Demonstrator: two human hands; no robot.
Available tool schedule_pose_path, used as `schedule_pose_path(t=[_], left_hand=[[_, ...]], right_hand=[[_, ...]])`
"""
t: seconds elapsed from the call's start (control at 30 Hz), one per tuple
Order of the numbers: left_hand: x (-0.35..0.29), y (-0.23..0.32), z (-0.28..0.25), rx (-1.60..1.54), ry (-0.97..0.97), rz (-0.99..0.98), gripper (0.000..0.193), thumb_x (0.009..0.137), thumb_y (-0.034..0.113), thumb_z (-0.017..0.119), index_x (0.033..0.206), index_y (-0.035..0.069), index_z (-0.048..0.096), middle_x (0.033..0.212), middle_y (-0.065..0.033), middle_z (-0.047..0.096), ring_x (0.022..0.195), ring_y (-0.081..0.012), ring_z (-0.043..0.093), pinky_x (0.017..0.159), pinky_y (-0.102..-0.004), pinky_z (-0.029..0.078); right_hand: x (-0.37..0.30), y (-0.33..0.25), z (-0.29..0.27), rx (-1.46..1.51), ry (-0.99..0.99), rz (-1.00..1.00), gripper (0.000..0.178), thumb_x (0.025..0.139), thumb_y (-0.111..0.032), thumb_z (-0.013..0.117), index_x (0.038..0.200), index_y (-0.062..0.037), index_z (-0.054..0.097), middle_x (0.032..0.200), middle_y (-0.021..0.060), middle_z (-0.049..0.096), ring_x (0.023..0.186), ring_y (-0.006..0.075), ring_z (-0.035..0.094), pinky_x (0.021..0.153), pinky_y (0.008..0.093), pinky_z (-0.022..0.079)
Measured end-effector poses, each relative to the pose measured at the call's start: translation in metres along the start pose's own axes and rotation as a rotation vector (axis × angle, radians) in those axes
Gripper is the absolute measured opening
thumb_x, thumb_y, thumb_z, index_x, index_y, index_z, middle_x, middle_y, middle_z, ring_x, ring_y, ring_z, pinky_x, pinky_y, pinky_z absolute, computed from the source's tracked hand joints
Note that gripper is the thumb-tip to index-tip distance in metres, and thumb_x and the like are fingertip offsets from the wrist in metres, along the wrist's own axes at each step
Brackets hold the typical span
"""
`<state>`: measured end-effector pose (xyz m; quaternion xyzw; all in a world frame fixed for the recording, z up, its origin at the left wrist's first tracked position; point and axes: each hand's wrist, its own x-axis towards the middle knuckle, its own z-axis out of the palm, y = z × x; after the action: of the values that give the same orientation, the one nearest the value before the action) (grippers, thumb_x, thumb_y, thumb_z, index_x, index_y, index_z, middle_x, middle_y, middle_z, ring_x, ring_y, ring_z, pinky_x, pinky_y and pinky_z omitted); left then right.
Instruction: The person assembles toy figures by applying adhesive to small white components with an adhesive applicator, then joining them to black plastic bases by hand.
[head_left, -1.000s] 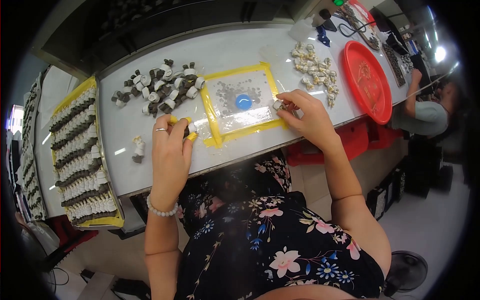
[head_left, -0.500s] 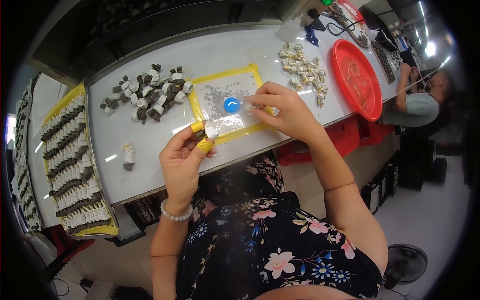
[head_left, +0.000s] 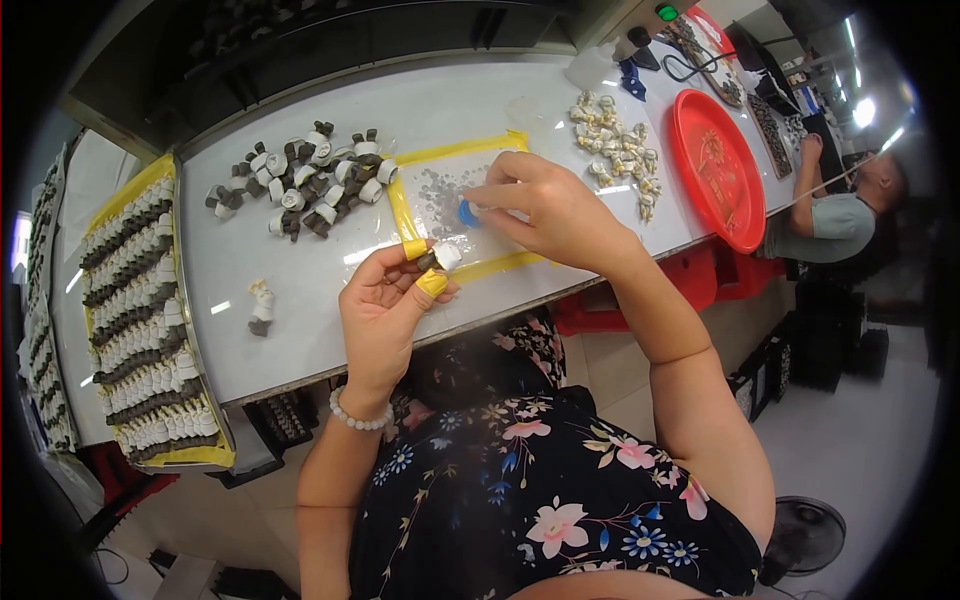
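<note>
My left hand (head_left: 385, 300), with yellow coverings on the thumb and a fingertip, pinches a small white-and-dark-brown figurine part (head_left: 447, 257) above the near edge of a yellow-taped square (head_left: 440, 155). My right hand (head_left: 545, 210) is closed with its fingertips at a small blue cap (head_left: 467, 214), which they partly cover. What lies between those fingers is hidden. Grey spots dot the surface around the cap. Left of the square is a heap of similar white-and-brown parts (head_left: 290, 185). Several small white-and-gold pieces (head_left: 615, 150) lie to the right.
A single assembled figurine (head_left: 260, 308) lies on the white table (head_left: 320, 290) at left, beside a yellow-edged tray (head_left: 228, 450) with rows of figurines. At right stands a large red basin (head_left: 685, 150). Beyond it a person (head_left: 840, 210) sits working. A clear bottle (head_left: 590, 68) is at the back.
My right hand has moved left, and its fingertips now reach the blue cap. My left hand has shifted slightly right and up with the white-and-brown part still in its grip.
</note>
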<state>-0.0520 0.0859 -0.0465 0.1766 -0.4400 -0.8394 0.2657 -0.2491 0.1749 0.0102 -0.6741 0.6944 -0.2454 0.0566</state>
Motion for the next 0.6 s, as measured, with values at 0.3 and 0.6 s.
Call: schedule_pose_path(t=[0.3, 0.6], left_hand=[[0.000, -0.002, 0.000, -0.028, 0.001, 0.014, 0.029, 0.084, -0.002, 0.062, 0.111, -0.008, 0.052, 0.101, -0.0153, 0.061, 0.085, -0.0202, 0.064, 0.076, -0.0304, 0.056], [0.001, -0.002, -0.001, -0.028, -0.009, 0.012, 0.028, 0.085, -0.001, 0.062, 0.111, -0.008, 0.052, 0.102, -0.0157, 0.061, 0.085, -0.0206, 0.065, 0.076, -0.0312, 0.056]], right_hand=[[-0.007, -0.003, 0.002, 0.065, 0.079, 0.058, 0.022, 0.076, -0.005, 0.068, 0.098, -0.0077, 0.069, 0.084, 0.0076, 0.058, 0.074, 0.0222, 0.058, 0.064, 0.0303, 0.048], [-0.010, -0.020, -0.004, 0.385, 0.103, 0.106, 0.026, 0.077, -0.002, 0.067, 0.103, -0.0035, 0.068, 0.086, 0.0069, 0.059, 0.078, 0.0175, 0.057, 0.069, 0.0267, 0.046]])
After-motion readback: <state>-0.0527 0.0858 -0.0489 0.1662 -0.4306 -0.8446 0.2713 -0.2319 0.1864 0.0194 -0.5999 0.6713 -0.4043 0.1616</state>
